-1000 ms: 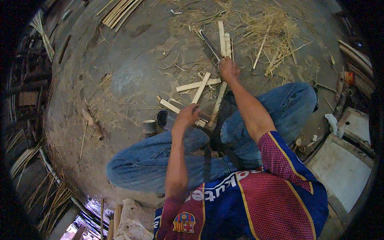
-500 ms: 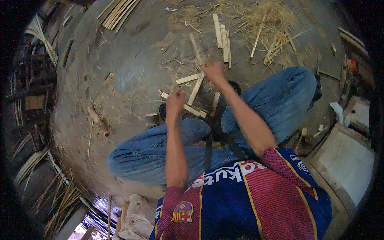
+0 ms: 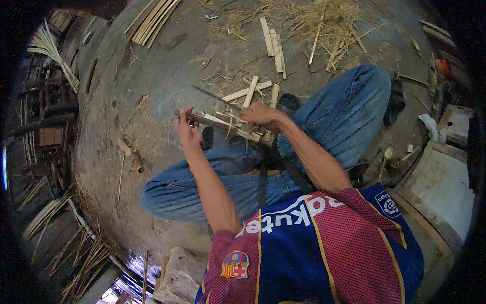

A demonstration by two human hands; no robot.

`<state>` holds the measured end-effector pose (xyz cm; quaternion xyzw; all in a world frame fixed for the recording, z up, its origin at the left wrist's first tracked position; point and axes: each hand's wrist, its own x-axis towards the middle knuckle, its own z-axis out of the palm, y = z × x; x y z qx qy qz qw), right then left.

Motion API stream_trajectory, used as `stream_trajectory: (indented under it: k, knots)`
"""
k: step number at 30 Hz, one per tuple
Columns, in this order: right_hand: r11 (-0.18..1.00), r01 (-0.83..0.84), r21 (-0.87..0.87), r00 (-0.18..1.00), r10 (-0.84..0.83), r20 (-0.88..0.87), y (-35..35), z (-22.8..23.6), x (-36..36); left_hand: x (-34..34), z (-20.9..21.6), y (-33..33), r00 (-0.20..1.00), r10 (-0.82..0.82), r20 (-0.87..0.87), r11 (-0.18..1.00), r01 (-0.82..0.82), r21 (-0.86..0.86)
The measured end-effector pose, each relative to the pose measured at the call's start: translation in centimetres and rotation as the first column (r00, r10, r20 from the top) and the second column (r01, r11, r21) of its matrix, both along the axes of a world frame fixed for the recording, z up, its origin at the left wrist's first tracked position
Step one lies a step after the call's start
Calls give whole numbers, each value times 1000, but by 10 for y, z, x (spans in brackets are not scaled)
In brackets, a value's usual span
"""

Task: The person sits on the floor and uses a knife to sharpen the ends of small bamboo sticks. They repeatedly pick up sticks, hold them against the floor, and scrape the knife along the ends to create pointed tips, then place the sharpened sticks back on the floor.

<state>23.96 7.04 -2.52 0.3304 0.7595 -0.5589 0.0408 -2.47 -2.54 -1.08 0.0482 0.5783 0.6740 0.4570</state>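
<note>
My left hand [image 3: 188,133] is closed around a dark, flat strip [image 3: 205,120] that slants down to the right. From my right hand [image 3: 260,114] a narrow dark blade, apparently a knife [image 3: 215,95], points up and left; its handle is hidden in my closed fingers. Between and under the hands lie several pale bamboo slats [image 3: 250,91], crossing one another in front of my folded legs. The far end of the dark strip meets this pile, and I cannot tell whether it touches the slats.
More pale slats [image 3: 274,46] lie farther off, beside a heap of fine shavings [image 3: 324,23]. At the far left is a bundle of long strips [image 3: 154,23]. A short brown wooden piece [image 3: 130,154] rests left of my knee. A pale board [image 3: 438,190] stands at the right.
My left hand has moved left and now holds the dark strip. My right hand has come down and nearer, its blade swinging to point left. The slats between the hands have shifted.
</note>
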Motion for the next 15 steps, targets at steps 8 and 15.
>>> stream_trajectory:
  k: [8,15]
  knots:
    - [843,496,208,813,-535,230,-6,1,38,53,48,23,960,184,-210,972,-146,184]
    - [799,573,181,788,-598,148,-6,3,23,60,7,28,940,212,-267,974,-183,130]
